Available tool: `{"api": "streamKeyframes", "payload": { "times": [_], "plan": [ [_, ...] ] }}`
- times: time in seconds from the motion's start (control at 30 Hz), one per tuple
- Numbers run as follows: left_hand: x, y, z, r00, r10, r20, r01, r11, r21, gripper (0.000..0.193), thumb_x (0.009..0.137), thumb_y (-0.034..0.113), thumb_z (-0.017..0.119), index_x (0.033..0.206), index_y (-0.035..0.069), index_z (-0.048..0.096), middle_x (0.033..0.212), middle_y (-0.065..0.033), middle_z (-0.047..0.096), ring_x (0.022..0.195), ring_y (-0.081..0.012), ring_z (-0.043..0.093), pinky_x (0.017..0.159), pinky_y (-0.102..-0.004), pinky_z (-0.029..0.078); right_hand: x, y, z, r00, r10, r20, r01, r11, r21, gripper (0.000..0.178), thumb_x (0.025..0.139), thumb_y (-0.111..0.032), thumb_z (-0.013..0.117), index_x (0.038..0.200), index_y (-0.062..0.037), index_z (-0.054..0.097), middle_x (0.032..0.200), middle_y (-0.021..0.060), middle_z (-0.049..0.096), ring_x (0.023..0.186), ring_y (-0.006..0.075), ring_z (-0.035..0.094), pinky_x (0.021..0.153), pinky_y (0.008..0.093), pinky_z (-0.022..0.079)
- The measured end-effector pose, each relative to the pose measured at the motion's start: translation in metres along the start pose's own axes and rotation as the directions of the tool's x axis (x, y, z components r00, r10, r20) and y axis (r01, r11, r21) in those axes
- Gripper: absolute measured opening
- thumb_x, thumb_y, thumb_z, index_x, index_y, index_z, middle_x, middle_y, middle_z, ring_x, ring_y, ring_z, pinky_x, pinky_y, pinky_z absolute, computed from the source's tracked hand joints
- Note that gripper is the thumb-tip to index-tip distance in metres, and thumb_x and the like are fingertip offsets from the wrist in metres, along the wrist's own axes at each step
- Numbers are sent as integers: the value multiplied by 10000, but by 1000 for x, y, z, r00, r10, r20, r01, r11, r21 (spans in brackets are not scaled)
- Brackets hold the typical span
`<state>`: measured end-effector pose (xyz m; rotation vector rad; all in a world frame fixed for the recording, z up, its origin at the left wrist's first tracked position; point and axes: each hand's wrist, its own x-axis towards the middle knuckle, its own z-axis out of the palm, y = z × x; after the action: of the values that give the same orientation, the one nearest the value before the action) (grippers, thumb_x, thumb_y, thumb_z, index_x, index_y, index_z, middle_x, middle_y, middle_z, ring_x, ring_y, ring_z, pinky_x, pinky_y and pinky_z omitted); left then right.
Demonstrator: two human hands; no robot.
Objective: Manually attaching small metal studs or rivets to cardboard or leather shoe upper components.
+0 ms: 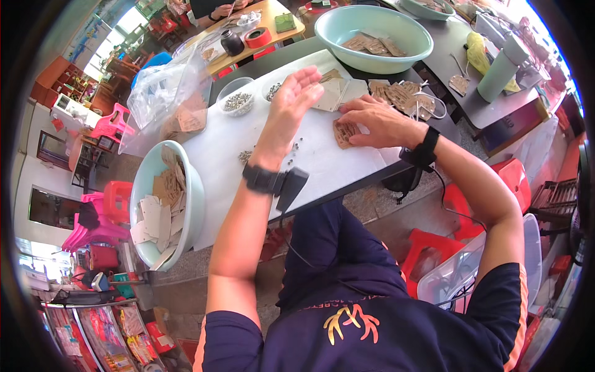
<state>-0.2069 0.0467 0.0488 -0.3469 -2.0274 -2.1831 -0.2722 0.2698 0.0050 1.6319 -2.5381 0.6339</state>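
Observation:
My left hand is raised over the white-covered table, fingers stretched out and nothing in them. Small loose metal pieces lie by its wrist, partly hidden by the arm. Beyond it stand a clear tub of small silver pieces and a second container, half hidden. My right hand is bent over a brown printed card near the table's front edge, its fingers closed on it. A stack of pale cards lies just beyond that hand, and brown tagged cards are heaped to its right.
A pale blue basin of cards stands at the left, beside a plastic bag. Another basin sits at the back. A green bottle stands on the right table. Red stools and a clear bin are below right.

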Motion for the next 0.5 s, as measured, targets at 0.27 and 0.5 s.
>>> {"api": "streamKeyframes", "payload": {
  "times": [0.27,0.5],
  "plan": [
    [-87,9,-34,993,-106,55,107,994,-12,361,961,162,503,1270,-25,516,1118,-169,649,959,-219,652,842,-329,505,29,-12,-22,972,78,223,-100,991,88,451,750,-178,736,1168,-74,602,1108,126,581,1075,294,536,946,384,425],
    [-126,-3,-49,982,-183,46,188,970,-156,343,959,149,514,1253,-25,538,1083,-162,650,885,-201,642,758,-314,501,47,-25,-59,915,179,361,-337,830,445,218,868,-165,677,1016,-8,647,825,19,645,735,99,573,681,257,475]
  ]
}}
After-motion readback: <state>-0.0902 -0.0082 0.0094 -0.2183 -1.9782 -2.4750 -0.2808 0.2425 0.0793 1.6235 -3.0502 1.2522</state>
